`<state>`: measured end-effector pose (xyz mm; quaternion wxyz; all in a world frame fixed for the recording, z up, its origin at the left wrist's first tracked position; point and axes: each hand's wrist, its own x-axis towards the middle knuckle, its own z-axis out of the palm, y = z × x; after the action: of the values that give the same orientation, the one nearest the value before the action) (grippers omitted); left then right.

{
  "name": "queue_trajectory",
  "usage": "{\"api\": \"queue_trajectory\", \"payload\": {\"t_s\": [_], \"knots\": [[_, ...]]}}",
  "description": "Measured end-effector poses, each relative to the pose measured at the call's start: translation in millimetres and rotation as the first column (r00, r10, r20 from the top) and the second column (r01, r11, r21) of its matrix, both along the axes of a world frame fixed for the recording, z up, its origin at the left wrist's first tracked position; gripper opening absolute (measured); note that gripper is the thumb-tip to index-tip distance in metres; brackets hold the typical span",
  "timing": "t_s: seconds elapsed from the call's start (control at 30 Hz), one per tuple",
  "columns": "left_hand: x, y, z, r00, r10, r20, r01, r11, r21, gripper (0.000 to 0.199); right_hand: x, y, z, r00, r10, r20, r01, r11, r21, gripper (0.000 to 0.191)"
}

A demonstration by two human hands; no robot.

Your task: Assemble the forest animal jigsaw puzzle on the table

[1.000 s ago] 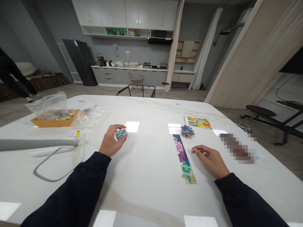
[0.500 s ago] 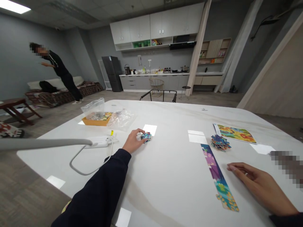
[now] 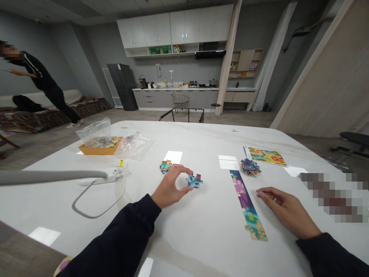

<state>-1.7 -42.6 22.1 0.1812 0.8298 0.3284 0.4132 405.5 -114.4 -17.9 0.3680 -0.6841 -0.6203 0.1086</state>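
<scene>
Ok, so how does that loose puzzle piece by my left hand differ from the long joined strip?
The loose puzzle piece is a single piece, while the joined strip is several pieces linked into a long, narrow band. The piece is mostly blue and purple; the strip runs from purple through teal to yellow. The piece sits by the left hand, the strip nearer the right hand. Both lie flat on the white table with bright printed patterns.

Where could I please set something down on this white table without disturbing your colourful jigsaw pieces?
Bare white table lies between the left hand and the purple-and-teal puzzle strip. It is crowded around the orange box and clear plastic bag.
</scene>
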Motion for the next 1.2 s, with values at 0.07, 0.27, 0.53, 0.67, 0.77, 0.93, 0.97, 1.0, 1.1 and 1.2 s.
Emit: {"api": "queue_trajectory", "payload": {"t_s": [0.07, 0.27, 0.53, 0.67, 0.77, 0.93, 0.97, 1.0, 1.1, 1.2], "knots": [[11.4, -7.9, -4.0, 0.998, -0.065, -0.014, 0.064, 0.997, -0.031, 0.043, -1.5, -1.0, 2.3, 0.998, 0.06, -0.004, -0.061, 0.997, -0.047, 0.045], [32.8, -20.4, -12.2, 0.994, -0.111, -0.019, 0.106, 0.98, -0.171, 0.042, -10.4, -2.9, 8.3, 0.998, 0.055, 0.041, -0.051, 0.995, -0.088, 0.043], [91.7, -51.1, -11.8, 0.96, -0.277, -0.028, 0.257, 0.919, -0.298, 0.028, -24.6, -3.4, 15.0, 0.995, 0.101, -0.002, -0.101, 0.994, -0.03, 0.029], [102.4, -61.1, -14.4, 0.942, -0.334, -0.021, 0.306, 0.885, -0.35, 0.022, -28.1, -5.1, 17.6, 0.986, 0.165, -0.038, -0.165, 0.986, -0.015, 0.023], [102.6, -62.2, -16.9, 0.938, -0.343, -0.05, 0.309, 0.893, -0.328, 0.03, -28.2, -5.5, 17.8, 0.978, 0.206, -0.04, -0.206, 0.978, 0.006, 0.021], [98.2, -52.2, -26.5, 0.962, -0.266, -0.056, 0.24, 0.929, -0.282, 0.04, -25.4, -4.9, 14.7, 0.977, 0.212, -0.039, -0.212, 0.977, 0.008, 0.02], [96.6, -48.9, -29.1, 0.969, -0.24, -0.058, 0.214, 0.935, -0.283, 0.041, -24.8, -4.8, 14.1, 0.977, 0.209, -0.041, -0.209, 0.978, 0.006, 0.02], [94.8, -45.5, -31.5, 0.974, -0.216, -0.062, 0.189, 0.939, -0.289, 0.042, -24.2, -4.8, 13.7, 0.978, 0.206, -0.043, -0.206, 0.978, 0.003, 0.02], [88.6, -36.9, -36.3, 0.98, -0.182, -0.075, 0.149, 0.934, -0.324, 0.042, -22.7, -5.0, 13.4, 0.979, 0.198, -0.052, -0.199, 0.98, -0.009, 0.021], [83.9, -33.4, -37.0, 0.981, -0.174, -0.086, 0.136, 0.934, -0.331, 0.046, -21.9, -5.2, 14.0, 0.98, 0.193, -0.056, -0.194, 0.981, -0.021, 0.024]]}}
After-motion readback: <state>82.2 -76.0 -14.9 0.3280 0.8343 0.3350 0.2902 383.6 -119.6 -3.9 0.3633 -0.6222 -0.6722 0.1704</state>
